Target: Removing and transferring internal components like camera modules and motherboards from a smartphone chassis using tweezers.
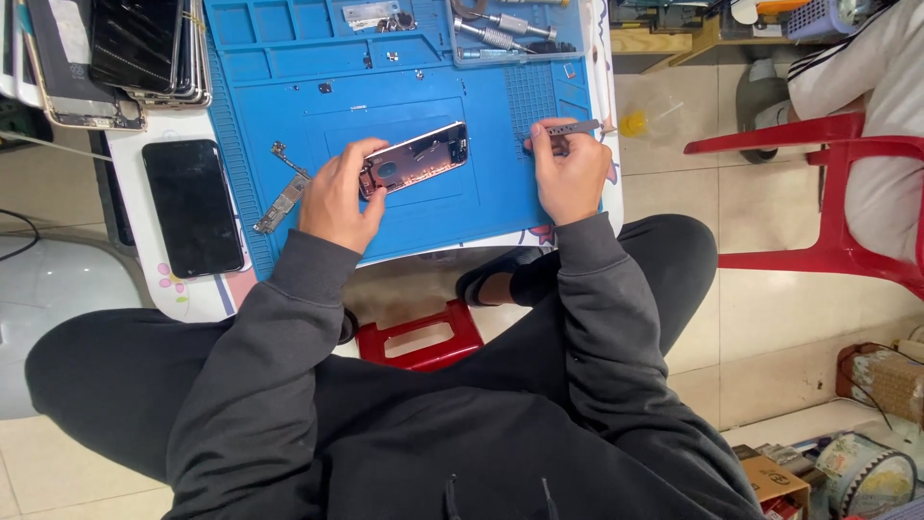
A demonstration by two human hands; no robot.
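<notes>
On the blue mat (pixel 462 207), the left hand (pixel 339 197) grips an opened phone (pixel 416 159) while the right hand (pixel 568 173) pinches tweezers (pixel 576 126).

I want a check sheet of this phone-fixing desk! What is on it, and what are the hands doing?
Surface: blue repair mat on a white table.
Job's things: opened pink phone shell; tweezers.
Clutter: circuit board; black phone; stacked phones; metal tools in tray.
Hands: left hand holds the shell; right hand grips the tweezers.
Cables: dark cable at left; cables at lower right.
Surroundings: tiled floor, red stool, red chair with another person's sleeve.
</notes>
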